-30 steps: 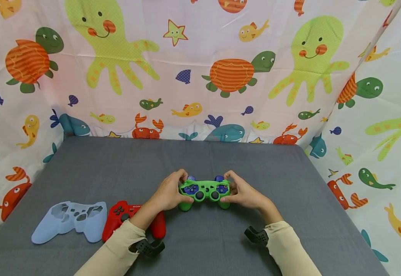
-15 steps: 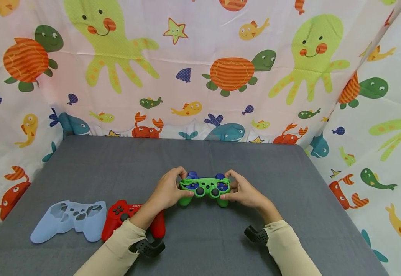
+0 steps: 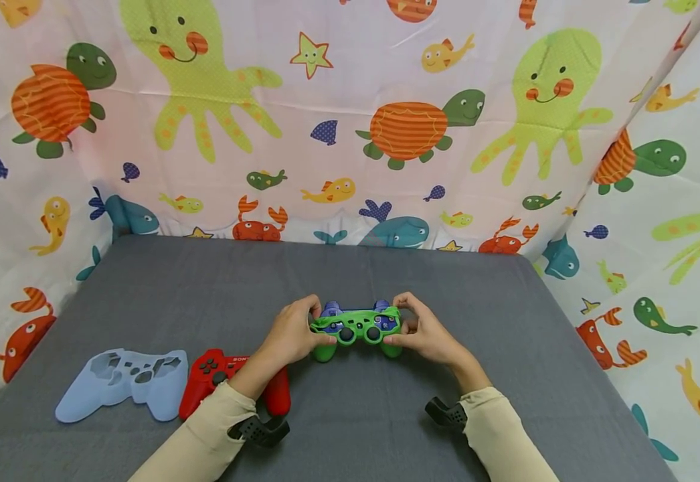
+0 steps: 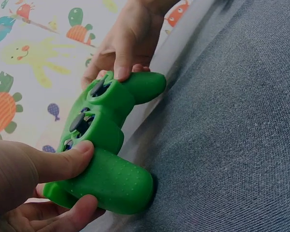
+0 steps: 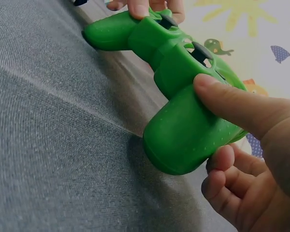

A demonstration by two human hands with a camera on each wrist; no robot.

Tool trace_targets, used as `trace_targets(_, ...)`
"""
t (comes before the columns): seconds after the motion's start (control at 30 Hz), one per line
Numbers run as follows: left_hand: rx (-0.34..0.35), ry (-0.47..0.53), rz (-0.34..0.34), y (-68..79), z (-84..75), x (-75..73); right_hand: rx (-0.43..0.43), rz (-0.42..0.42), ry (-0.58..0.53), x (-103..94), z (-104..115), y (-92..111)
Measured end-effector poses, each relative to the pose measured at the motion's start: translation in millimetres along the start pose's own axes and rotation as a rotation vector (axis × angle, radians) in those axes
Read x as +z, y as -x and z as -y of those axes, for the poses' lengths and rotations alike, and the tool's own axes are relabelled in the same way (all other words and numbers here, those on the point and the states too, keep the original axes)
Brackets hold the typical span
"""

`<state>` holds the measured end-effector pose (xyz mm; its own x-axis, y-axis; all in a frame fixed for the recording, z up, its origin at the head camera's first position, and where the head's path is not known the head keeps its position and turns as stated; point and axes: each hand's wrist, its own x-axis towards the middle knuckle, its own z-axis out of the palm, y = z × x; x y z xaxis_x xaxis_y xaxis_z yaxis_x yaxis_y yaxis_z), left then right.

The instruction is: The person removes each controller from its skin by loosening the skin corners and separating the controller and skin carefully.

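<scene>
A blue game controller (image 3: 333, 328) sits inside a green silicone cover (image 3: 360, 324), near the middle of the table. Along its far edge the blue shoulder buttons stick out, and the cover's upper rim looks bunched there. My left hand (image 3: 293, 333) grips the left end, thumb on top of the handle and fingers behind and below. At the other end, my right hand (image 3: 425, 329) holds it the same way. In both wrist views the dotted green handles lean towards the cloth, and the black thumbsticks poke through the cover's holes.
A red controller (image 3: 278, 393) lies left of the hands, partly hidden under the left forearm. Beside it is a pale blue silicone cover (image 3: 122, 381), lying flat. Grey cloth (image 3: 362, 428) covers the table. A printed curtain (image 3: 338, 147) stands behind and at both sides.
The controller has tilted, so more of its blue shoulder buttons shows, and the cover's top rim sits differently along the far edge. Both hands keep their grip almost in place.
</scene>
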<state>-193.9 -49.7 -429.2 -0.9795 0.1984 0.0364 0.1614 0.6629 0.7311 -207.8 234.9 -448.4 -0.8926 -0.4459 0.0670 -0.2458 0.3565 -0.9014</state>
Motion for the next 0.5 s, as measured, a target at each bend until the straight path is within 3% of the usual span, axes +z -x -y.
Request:
trace_targets(0.33, -0.005, -0.022, 0.016, 3.5, -2.1, -2.3, -0.008, -0.01, 0.021, 5.1, -2.6, 0.1)
trace_targets(0.5, -0.008, -0.017, 0.011, 2.9, 1.4, 0.8, 0.005, -0.087, 0.073, 6.8, -4.7, 0.4)
